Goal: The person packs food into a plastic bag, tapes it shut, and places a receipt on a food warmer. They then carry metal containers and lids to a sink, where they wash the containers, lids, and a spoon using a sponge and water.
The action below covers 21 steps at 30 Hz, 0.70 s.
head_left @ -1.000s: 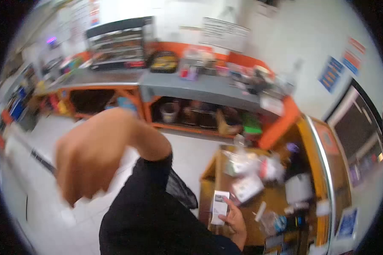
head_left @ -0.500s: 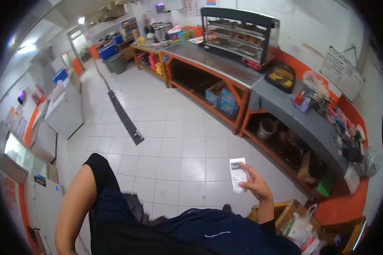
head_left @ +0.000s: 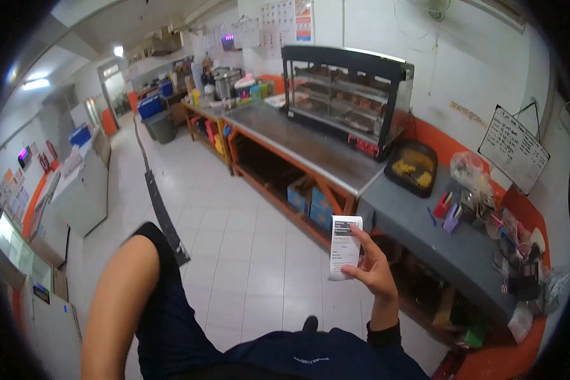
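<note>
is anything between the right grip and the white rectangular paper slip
Nothing visible stands between them: the right grip holds the white rectangular paper slip directly, with the thumb and index finger over its printed front.

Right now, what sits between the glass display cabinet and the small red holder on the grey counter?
The head view shows a black tray with yellow pieces in it, between the display cabinet and red holder.

That's the person's bare right hand point(head_left: 377, 272) lifted just right of the frame's centre, fingers gripping, thumb point(head_left: 354, 272) below forefinger point(head_left: 365, 238), both pointing left. The bare left forearm point(head_left: 117, 304) drops from a sharply bent elbow out of the lower left, its hand unseen.
</note>
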Tool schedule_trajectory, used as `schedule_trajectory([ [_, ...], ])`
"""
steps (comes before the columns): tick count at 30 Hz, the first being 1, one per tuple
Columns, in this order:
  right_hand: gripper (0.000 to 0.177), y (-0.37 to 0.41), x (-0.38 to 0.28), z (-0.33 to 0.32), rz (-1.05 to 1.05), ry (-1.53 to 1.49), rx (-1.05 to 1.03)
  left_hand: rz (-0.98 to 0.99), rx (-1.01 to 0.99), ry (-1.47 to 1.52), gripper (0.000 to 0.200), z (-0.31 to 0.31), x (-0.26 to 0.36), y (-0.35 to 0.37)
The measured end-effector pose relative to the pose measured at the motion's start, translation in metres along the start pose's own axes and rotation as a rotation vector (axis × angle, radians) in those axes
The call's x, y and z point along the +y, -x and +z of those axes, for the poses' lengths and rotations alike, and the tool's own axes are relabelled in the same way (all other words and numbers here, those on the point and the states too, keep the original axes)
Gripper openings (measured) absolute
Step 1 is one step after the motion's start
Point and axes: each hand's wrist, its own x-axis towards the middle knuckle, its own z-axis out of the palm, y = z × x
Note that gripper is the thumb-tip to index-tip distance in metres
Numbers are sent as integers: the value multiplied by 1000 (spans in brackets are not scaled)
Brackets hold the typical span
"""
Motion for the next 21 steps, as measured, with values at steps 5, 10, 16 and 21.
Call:
schedule_trajectory([
  [5, 79, -128, 9, -52, -17, -35, -104, 319, 183, -36, 29, -127, -101, 26],
  [10, 84, -248, 32, -50, -251, -85, -308, -17, 734, -581, 34, -203, -156, 141],
  [16, 84, -353, 72, -57, -310, -82, -363, -117, 830, -603, 29, -274, -237, 185],
  [21, 85, -444, 88, -81, -317, -11, -357, -1, 494, -352, 20, -355, -262, 183],
])
